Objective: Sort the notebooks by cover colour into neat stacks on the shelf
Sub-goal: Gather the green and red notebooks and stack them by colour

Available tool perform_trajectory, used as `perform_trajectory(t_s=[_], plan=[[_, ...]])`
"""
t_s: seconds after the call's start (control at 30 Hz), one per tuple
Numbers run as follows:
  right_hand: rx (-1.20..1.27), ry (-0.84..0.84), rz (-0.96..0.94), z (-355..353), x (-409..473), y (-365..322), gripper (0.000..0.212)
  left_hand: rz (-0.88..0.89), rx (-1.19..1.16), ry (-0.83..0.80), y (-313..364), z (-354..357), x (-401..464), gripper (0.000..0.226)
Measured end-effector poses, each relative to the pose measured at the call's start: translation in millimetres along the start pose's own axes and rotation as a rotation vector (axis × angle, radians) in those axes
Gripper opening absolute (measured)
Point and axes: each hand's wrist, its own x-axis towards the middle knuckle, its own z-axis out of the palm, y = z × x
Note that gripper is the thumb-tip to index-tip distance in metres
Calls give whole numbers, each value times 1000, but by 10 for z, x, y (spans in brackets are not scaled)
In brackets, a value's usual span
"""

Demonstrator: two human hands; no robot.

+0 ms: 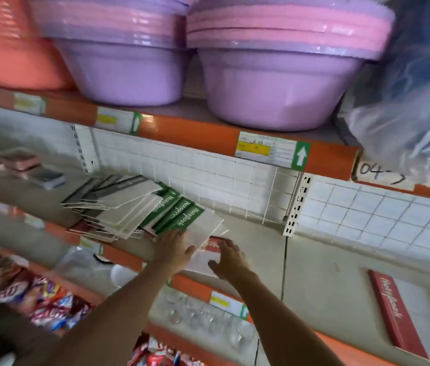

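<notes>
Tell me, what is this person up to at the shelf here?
A person is sorting notebooks by cover colour. Both hands reach to the middle shelf: the left hand rests on the near end of a fanned, messy pile of green-banded and grey-banded notebooks, while the right hand takes hold of a red-banded notebook at the pile's edge. Another red notebook lies alone further right.

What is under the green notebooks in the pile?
Under the green notebooks, a red-banded notebook pokes out by the right hand, which touches it; the left hand rests on the pile's edge. The notebooks deeper in the pile are covered.
</notes>
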Motion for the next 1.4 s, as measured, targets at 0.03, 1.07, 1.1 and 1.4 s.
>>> perform_trajectory(t_s=[0.03, 1.07, 1.1, 1.4], plan=[[-5, 0, -22, 70, 79, -130, 61, -10, 25, -11, -148, -9, 22, 61], [-366, 367, 619, 331, -179, 322, 87, -203, -75, 117, -21, 496, 152, 114], [-385, 357, 645, 313, -190, 299, 91, -215, -122, 98, -32, 484, 152, 121], [-174, 400, 875, 200, -225, 310, 123, -212, -411, 151, -110, 450, 145, 86]])
